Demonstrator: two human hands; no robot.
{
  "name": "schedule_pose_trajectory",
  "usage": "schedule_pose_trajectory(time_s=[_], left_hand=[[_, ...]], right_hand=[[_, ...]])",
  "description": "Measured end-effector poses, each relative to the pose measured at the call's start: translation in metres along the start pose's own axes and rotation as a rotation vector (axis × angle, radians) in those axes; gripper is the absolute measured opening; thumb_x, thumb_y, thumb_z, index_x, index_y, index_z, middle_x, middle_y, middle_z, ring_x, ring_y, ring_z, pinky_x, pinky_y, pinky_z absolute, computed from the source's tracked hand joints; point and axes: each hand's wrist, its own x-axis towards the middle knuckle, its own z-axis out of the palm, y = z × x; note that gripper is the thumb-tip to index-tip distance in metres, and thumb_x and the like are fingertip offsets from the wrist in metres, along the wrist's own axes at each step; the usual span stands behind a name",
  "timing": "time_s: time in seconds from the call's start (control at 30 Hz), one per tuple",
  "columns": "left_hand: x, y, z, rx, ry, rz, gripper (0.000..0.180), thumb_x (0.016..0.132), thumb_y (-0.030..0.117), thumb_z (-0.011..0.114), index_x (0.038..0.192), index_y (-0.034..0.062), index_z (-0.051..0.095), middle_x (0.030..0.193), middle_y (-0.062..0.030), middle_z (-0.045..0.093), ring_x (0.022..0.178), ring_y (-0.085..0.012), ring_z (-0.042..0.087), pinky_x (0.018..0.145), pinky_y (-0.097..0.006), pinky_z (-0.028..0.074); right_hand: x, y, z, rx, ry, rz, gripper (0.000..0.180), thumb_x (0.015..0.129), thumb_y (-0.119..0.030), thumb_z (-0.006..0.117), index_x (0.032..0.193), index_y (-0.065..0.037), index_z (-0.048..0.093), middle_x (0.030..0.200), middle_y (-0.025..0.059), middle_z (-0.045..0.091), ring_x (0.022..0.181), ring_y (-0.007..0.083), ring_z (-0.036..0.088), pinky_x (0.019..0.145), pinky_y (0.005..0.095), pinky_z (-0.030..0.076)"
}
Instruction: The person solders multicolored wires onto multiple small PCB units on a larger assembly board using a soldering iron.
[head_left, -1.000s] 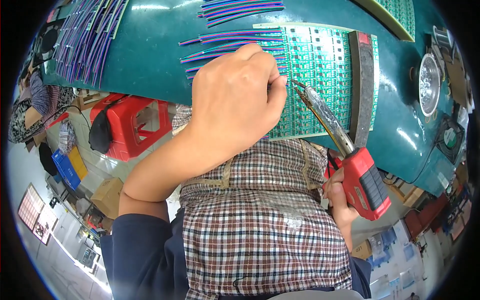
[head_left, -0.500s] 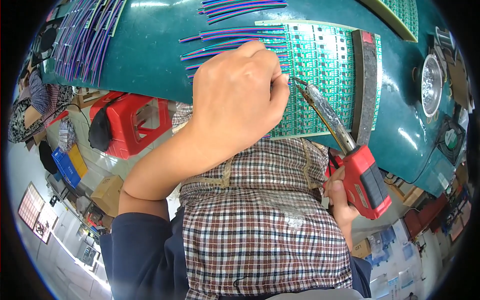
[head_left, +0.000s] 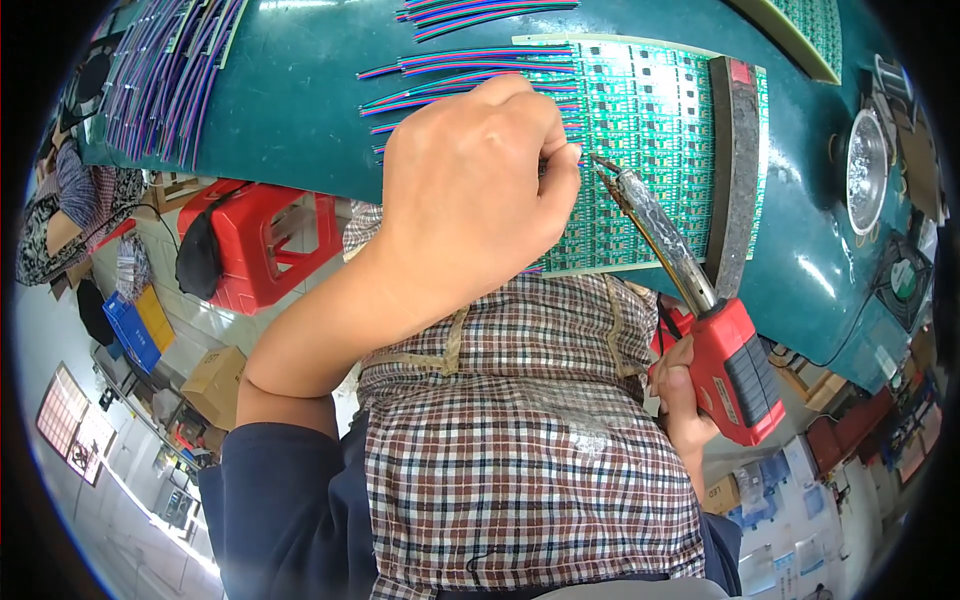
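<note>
My left hand point(head_left: 470, 185) is closed in a pinch, palm down, at the left part of a green circuit board panel point(head_left: 640, 130). Whatever its fingertips grip is hidden behind the hand. Multicoloured ribbon wires point(head_left: 480, 62) run from the panel's left side and pass under this hand. In my right hand point(head_left: 684, 400) is a red soldering gun point(head_left: 735, 370), held by its handle low on the right. Its long metal barrel slants up and left, and the dark tip sits at the panel, just right of my left fingertips.
A dark heavy bar point(head_left: 733, 170) lies across the panel's right side. More wires point(head_left: 170, 80) are heaped at the far left of the green table point(head_left: 300, 100). A metal bowl point(head_left: 865, 170) and a small fan point(head_left: 900, 278) are at right. A red stool point(head_left: 265, 245) stands beyond the table's edge.
The panel, the bar and the soldering gun have shifted slightly right. The gun's tip is a little farther from my left fingertips. My left hand keeps its pinch, almost in place.
</note>
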Motion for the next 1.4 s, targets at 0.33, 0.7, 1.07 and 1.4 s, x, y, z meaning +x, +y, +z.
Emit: schedule_pose_trajectory(time_s=[0.33,0.7,1.07,1.4], left_hand=[[0.0,0.0,0.0,0.016,-0.019,-0.01,0.018,0.079,0.01,0.072,0.069,0.0035,0.058,0.068,-0.0056,0.057,0.055,-0.0194,0.061,0.05,-0.03,0.049],[-0.001,0.001,0.001,0.013,0.011,0.008,0.018,0.078,0.009,0.072,0.069,0.004,0.058,0.069,-0.0052,0.058,0.054,-0.019,0.062,0.049,-0.029,0.049],[-0.003,0.0,0.004,0.023,0.039,0.034,0.017,0.078,0.008,0.072,0.07,0.0047,0.058,0.069,-0.0043,0.058,0.053,-0.018,0.061,0.048,-0.029,0.048],[-0.003,-0.002,0.003,0.039,0.016,0.058,0.017,0.079,0.009,0.072,0.07,0.0046,0.058,0.069,-0.0042,0.058,0.054,-0.0179,0.061,0.048,-0.028,0.048]], right_hand=[[-0.002,-0.001,0.003,-0.008,0.044,0.073,0.006,0.088,-0.001,0.054,0.088,0.001,0.049,0.069,0.0071,0.046,0.049,0.012,0.04,0.046,0.026,0.037],[-0.007,0.008,-0.004,-0.057,-0.011,-0.057,0.009,0.088,-0.004,0.056,0.091,0.003,0.051,0.068,0.0063,0.047,0.05,0.0126,0.042,0.047,0.0268,0.037],[-0.007,0.002,0.0,-0.034,0.025,0.049,0.01,0.088,-0.005,0.058,0.088,0.001,0.05,0.071,0.0074,0.047,0.054,0.0125,0.043,0.049,0.0271,0.037],[-0.011,0.004,-0.001,-0.071,0.055,0.006,0.008,0.087,-0.004,0.057,0.087,0.002,0.051,0.065,0.007,0.047,0.05,0.0136,0.043,0.047,0.0268,0.036]])
